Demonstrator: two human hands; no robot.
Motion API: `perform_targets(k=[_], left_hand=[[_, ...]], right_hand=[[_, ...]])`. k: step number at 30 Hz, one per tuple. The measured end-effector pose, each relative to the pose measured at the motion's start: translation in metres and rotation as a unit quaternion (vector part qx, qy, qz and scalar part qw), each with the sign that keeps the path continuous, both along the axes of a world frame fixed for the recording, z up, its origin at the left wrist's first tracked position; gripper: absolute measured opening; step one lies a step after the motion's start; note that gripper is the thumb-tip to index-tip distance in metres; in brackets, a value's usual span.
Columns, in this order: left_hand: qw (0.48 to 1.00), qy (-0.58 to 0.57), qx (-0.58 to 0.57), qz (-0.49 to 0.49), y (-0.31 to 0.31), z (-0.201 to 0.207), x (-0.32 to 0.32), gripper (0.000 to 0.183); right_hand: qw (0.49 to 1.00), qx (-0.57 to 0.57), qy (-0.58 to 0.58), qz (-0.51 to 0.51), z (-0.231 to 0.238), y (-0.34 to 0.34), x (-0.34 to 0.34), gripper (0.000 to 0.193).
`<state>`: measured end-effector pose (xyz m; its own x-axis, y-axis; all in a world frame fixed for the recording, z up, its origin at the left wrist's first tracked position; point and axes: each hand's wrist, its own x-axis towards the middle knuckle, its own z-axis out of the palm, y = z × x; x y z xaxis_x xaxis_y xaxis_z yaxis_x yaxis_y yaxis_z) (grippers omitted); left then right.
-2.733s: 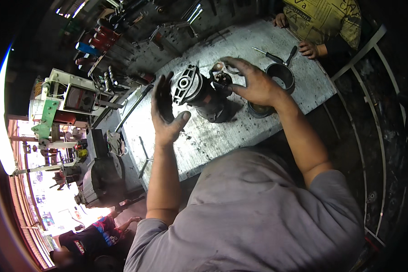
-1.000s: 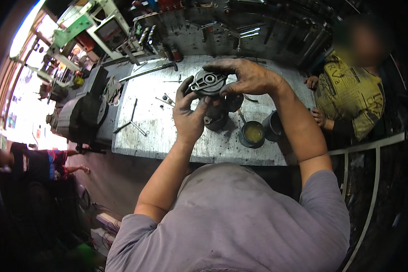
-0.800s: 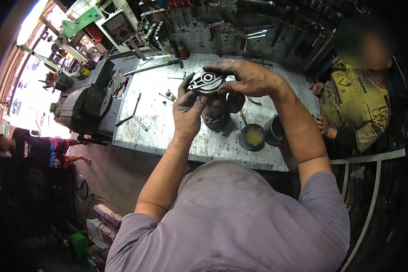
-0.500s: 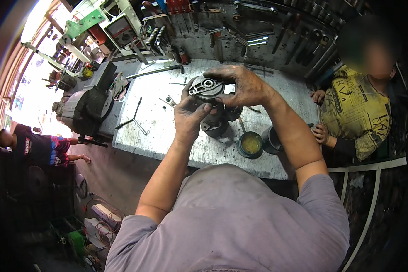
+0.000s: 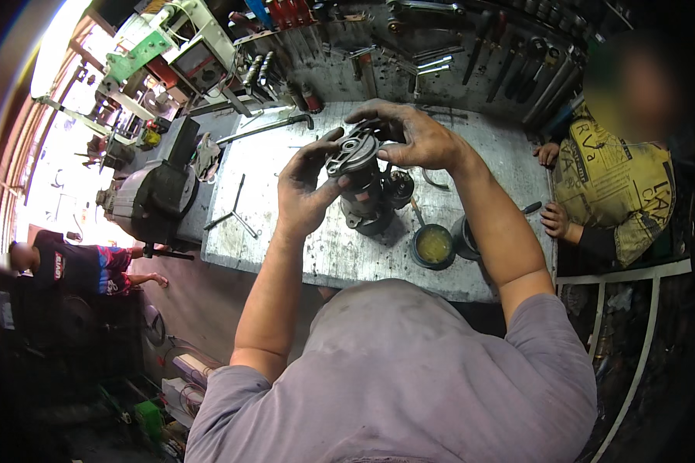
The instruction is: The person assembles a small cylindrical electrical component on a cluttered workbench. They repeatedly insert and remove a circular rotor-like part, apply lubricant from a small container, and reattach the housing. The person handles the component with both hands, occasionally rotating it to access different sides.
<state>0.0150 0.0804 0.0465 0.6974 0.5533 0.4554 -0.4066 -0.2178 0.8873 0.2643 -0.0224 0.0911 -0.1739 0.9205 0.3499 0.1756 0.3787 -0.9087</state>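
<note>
A dark starter motor (image 5: pixel 365 207) stands upright on the metal-topped bench in front of me. At its upper end a grey metal end cover (image 5: pixel 353 154) sits tilted; whether it is seated on the body is hard to see. My left hand (image 5: pixel 305 189) curls round the cover's left side, thumb at the near edge. From the right, my right hand (image 5: pixel 425 140) grips it between thumb and fingers. Both hands look blackened. A smaller cylindrical part (image 5: pixel 398 189) is beside the motor body. Close by, a dark bowl (image 5: pixel 418 258) holds yellowish grease and a brush handle (image 5: pixel 415 208).
A dark cylinder (image 5: pixel 463 241) stands beside the bowl. A three-armed wrench (image 5: pixel 235 214) and a long bent bar (image 5: pixel 266 129) lie at left. Another person's hands (image 5: pixel 552 220) rest on the bench's right edge. Tools hang along the back panel (image 5: pixel 455 85); a large gearbox-like housing (image 5: pixel 150 201) stands left.
The cover has tipped from nearly level to a steeper tilt. My left hand has shifted left, its fingers more spread. My right hand stays on the cover.
</note>
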Motion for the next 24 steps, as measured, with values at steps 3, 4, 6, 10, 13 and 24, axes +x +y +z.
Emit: perform_targets(k=[3, 4, 6, 10, 13, 24], left_hand=[[0.999, -0.040, -0.027, 0.020, -0.007, 0.000, 0.005, 0.053], [0.999, -0.043, -0.023, 0.018, -0.008, 0.000, 0.006, 0.053], [0.999, -0.048, -0.023, 0.009, -0.007, 0.001, 0.007, 0.055], [0.998, -0.043, -0.031, -0.043, 0.005, 0.006, 0.005, 0.086], [0.994, 0.077, -0.075, -0.028, 0.017, 0.007, 0.003, 0.067], [0.964, 0.239, -0.069, -0.098, 0.050, 0.021, 0.028, 0.033]], right_hand=[[0.999, 0.001, 0.031, -0.023, 0.000, -0.015, -0.014, 0.087], [0.999, -0.002, 0.041, -0.031, -0.001, -0.018, -0.020, 0.087], [0.988, 0.048, -0.094, -0.111, 0.001, -0.022, -0.028, 0.084], [0.964, 0.053, -0.181, -0.185, 0.004, -0.024, -0.040, 0.076], [0.983, -0.051, -0.020, -0.178, 0.005, -0.024, -0.047, 0.068], [0.951, 0.013, 0.066, -0.303, -0.006, -0.028, -0.067, 0.059]])
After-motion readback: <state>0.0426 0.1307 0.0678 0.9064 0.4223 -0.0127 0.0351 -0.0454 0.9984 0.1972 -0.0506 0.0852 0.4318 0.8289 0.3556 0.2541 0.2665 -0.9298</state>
